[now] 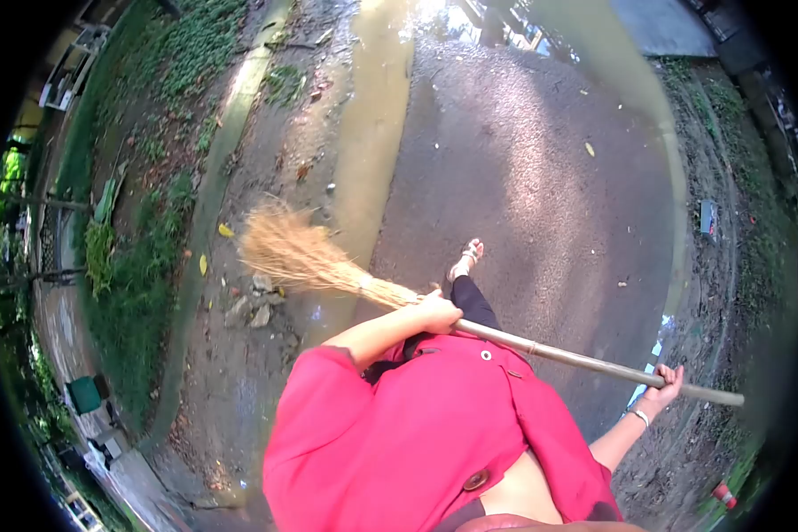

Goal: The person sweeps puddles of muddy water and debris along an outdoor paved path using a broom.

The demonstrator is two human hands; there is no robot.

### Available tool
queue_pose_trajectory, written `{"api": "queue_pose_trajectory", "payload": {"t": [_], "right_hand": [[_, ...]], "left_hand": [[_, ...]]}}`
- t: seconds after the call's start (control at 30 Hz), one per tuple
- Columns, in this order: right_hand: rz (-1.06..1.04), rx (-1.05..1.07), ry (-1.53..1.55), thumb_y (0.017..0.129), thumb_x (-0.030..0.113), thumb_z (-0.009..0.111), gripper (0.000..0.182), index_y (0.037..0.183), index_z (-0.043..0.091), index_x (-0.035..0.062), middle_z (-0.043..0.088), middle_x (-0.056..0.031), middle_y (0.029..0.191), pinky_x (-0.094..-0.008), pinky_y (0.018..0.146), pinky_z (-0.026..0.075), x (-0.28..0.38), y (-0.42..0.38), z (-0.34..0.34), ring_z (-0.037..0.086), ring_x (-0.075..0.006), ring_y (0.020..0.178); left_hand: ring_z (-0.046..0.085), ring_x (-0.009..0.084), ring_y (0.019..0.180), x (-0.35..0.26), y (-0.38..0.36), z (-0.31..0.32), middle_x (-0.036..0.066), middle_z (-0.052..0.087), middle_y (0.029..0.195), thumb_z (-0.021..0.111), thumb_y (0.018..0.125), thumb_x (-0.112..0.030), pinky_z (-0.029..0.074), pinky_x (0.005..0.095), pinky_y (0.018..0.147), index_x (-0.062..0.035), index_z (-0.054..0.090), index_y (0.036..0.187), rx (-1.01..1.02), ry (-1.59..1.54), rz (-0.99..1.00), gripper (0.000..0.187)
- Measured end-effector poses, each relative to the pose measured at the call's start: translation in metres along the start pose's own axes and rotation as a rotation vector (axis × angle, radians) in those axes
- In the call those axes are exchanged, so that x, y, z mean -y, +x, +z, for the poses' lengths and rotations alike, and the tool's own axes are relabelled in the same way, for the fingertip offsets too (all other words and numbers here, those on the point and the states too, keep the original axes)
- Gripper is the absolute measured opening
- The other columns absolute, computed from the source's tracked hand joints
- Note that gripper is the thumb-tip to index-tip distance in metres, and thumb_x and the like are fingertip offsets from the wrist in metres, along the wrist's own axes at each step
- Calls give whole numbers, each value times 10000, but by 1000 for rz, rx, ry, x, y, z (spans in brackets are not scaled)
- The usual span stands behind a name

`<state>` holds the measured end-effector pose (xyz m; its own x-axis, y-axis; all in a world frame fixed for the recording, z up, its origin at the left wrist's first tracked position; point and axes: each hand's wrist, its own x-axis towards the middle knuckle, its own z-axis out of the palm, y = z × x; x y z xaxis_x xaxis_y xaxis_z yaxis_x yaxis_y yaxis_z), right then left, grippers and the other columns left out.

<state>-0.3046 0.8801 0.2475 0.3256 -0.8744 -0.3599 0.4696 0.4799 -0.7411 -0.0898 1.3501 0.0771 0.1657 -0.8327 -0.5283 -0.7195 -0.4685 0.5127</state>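
Daylight falls on this place, and it is rather bright in the middle, but darker toward both sides. On the road (470, 151) there is a long patch of pale shine, and the surface beside it lies in softer shade. The water (585, 35) at the top gives strong white glare in places, so some detail is lost there. The shirt (399, 417) has very vivid colour. The broom (496, 336) is quite clear along its handle (585, 360), but its bristles (284, 244) are blurred. The lens bends everything near the rim: the trees (13, 173) at left appear small and dark with bright green spots. The corners are black.
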Motion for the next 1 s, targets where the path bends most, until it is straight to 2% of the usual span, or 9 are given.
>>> {"api": "queue_pose_trajectory", "payload": {"t": [0.1, 0.17, 0.27, 0.3, 0.37, 0.5, 0.67, 0.83, 1.0], "right_hand": [[66, -72, 8, 882, 148, 534, 405, 539, 319, 134, 303, 41, 470, -247, 478, 320, -67, 61, 22, 315, -74, 426], [111, -65, 52, 883, 147, 532, 372, 560, 347, 129, 314, 40, 464, -246, 476, 322, -114, 90, 55, 322, -70, 414], [115, 63, 198, 896, 137, 510, 274, 648, 395, 116, 297, 54, 467, -231, 496, 319, -167, 146, 118, 301, -61, 412], [111, 131, 255, 899, 134, 503, 261, 660, 400, 115, 287, 56, 473, -227, 504, 316, -180, 158, 142, 296, -60, 418], [66, 170, 288, 898, 117, 497, 247, 668, 407, 108, 269, 57, 489, -230, 521, 308, -182, 172, 202, 282, -60, 432], [-22, 665, 518, 872, 82, 520, 181, 707, 450, 57, 278, 55, 501, -233, 555, 296, -172, 210, 297, 277, -50, 454], [-296, 709, 566, 841, 71, 573, 90, 816, 507, 14, 300, 59, 507, -218, 561, 286, -150, 240, 361, 294, -46, 471], [-474, 752, 724, 769, 18, 630, 154, 822, 485, 29, 379, 42, 494, -211, 530, 291, -151, 266, 412, 355, -48, 447], [-612, 771, 572, 752, 42, 665, 179, 836, 508, 29, 380, 58, 506, -211, 552, 285, -165, 291, 494, 349, -44, 444]], "left_hand": [[629, 264, 806, 41, -7, -52, 95, 651, 787, 574, 726, -342, 398, 485, 794, -99, 622, 889, 11, 10, -43, 296], [625, 285, 806, 73, -1, -85, 116, 643, 783, 580, 736, -325, 433, 485, 757, -85, 605, 891, 25, 6, -72, 286], [614, 316, 761, 119, 27, -143, 144, 616, 756, 600, 682, -167, 477, 424, 625, -65, 551, 843, -88, 12, -215, 197], [609, 328, 746, 139, 41, -156, 151, 608, 762, 589, 663, -135, 473, 434, 626, -61, 542, 850, -167, -26, -219, 207], [606, 333, 745, 177, 63, -191, 153, 607, 780, 598, 665, -153, 474, 434, 622, -61, 534, 867, -288, 50, -194, 231], [607, 323, 724, 198, 109, -317, 137, 603, 724, 599, 675, -213, 471, 439, 619, -83, 536, 883, -284, 7, -112, 254], [598, 337, 683, 237, 204, -390, 135, 593, 673, 598, 681, -199, 447, 452, 612, -100, 543, 871, -336, -153, 146, 221], [591, 355, 701, 267, 278, -493, 139, 599, 695, 622, 676, -229, 443, 453, 649, -86, 551, 888, -231, -260, 358, 265], [603, 353, 711, 306, 344, -593, 134, 612, 747, 605, 702, -246, 475, 442, 651, -96, 554, 908, -189, -200, 363, 260]]}}
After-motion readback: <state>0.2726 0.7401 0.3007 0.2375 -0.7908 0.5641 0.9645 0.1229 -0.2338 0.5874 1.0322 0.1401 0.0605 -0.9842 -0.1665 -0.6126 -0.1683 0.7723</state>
